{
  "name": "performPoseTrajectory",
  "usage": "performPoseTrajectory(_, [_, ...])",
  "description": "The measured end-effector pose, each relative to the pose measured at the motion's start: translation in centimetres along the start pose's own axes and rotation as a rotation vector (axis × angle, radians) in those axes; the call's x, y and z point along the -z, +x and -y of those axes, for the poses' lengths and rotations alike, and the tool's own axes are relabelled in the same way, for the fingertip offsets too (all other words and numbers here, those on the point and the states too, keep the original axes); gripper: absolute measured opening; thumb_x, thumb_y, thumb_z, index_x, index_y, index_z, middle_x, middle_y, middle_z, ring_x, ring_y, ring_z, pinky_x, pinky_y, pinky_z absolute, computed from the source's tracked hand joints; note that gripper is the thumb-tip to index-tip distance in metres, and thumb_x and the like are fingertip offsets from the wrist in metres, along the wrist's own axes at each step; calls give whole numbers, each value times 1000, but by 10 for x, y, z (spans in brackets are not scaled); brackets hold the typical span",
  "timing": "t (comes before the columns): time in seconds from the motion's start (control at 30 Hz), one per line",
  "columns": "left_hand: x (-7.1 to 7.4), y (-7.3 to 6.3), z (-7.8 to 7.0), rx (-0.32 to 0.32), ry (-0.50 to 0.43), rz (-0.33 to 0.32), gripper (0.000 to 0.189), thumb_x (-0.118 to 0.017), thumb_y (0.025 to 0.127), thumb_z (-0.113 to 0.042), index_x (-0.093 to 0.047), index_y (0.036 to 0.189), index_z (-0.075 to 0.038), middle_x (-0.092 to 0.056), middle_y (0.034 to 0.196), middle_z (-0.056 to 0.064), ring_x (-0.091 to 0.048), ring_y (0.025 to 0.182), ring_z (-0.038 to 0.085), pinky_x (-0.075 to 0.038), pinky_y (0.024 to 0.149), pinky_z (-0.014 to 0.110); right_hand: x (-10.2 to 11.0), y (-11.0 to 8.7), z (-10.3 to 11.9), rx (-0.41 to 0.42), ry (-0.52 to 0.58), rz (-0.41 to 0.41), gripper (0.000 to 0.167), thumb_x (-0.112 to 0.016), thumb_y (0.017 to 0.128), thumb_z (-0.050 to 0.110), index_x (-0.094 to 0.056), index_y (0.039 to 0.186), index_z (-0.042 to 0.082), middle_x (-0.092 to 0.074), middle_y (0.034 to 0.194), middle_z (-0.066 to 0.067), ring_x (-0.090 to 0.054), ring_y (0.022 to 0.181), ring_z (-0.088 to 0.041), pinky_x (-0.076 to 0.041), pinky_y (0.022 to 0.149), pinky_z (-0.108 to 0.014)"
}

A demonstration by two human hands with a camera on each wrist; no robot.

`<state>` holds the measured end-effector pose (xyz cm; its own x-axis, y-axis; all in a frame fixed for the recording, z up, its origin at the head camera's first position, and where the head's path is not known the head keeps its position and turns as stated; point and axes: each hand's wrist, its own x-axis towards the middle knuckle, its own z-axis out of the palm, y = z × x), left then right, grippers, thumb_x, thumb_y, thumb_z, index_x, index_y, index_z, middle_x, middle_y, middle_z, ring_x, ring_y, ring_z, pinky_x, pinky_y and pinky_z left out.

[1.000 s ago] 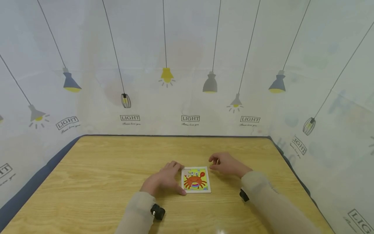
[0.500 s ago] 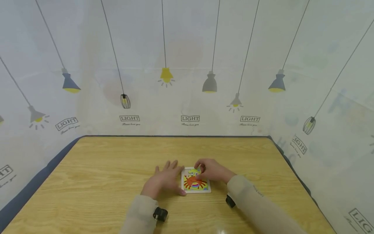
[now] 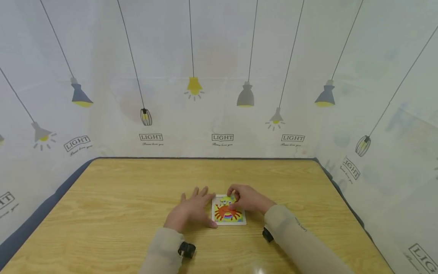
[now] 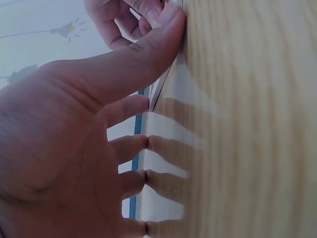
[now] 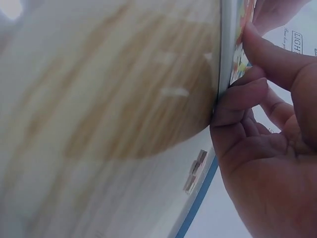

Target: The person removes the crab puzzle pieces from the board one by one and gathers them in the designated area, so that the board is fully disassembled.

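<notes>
My left hand [image 3: 193, 209], fingers spread, seemingly steadies the crab picture [image 3: 223, 217]; my right hand [image 3: 251, 199] curls over it; pinch unclear.

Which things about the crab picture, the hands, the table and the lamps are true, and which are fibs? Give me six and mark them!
1. The crab picture sits inside a white frame. True.
2. The picture shows a blue crab. False: the crab is orange-red.
3. The left hand is at the frame's left side. True.
4. No hand is over the picture's right part. False: the right hand is there.
5. The tabletop has a wood-grain look. True.
6. All the printed lamps have yellow shades. False: the bell-shaped lamp has a grey one.
</notes>
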<state>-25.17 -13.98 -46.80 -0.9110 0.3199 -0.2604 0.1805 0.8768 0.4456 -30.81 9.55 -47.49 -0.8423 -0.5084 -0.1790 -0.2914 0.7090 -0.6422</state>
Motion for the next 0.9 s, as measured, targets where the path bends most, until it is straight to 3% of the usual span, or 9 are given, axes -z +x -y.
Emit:
performPoseTrajectory(0.1, [0,-1,1,-3,-4,-5,106,-92,77,-54,-41,165,-21,-18,180,13,-9,167,45,-3,127,79,0,0,1,15,-13,-3,27,-85,92,18,-66,111,18,-58,88,-2,-53,80,-16,-46,73,-33])
performPoseTrajectory(0.2, [-1,-2,2,-3,-16,-8,106,-92,77,-54,-42,165,-21,-19,180,13,-9,167,45,-2,128,79,-2,-1,2,55,-43,-6,24,-84,92,17,-68,110,16,-67,101,-2,-62,95,-17,-56,88,-40])
performPoseTrajectory(0.33, [-1,-2,2,-6,-28,-8,106,-92,77,-54,-42,164,-21,-19,180,12,-8,167,44,-1,127,79,-4,0,2,74,-78,-19,27,-85,92,17,-69,114,12,-70,114,-5,-65,110,-22,-55,105,-49])
performPoseTrajectory(0.57, [-1,-1,2,-7,-36,-5,105,-92,78,-53,-43,164,-21,-19,180,12,-8,168,43,0,127,79,-3,1,4,20,-68,-11,29,-85,92,18,-68,115,13,-68,112,-4,-62,105,-19,-54,103,-48])
performPoseTrajectory(0.9, [0,-2,3,-11,-36,0,105,-92,79,-53,-41,165,-22,-17,180,12,-6,168,44,0,127,80,-3,-3,9,108,-74,11,24,-80,95,10,-69,117,13,-67,109,-4,-61,101,-19,-56,95,-46])
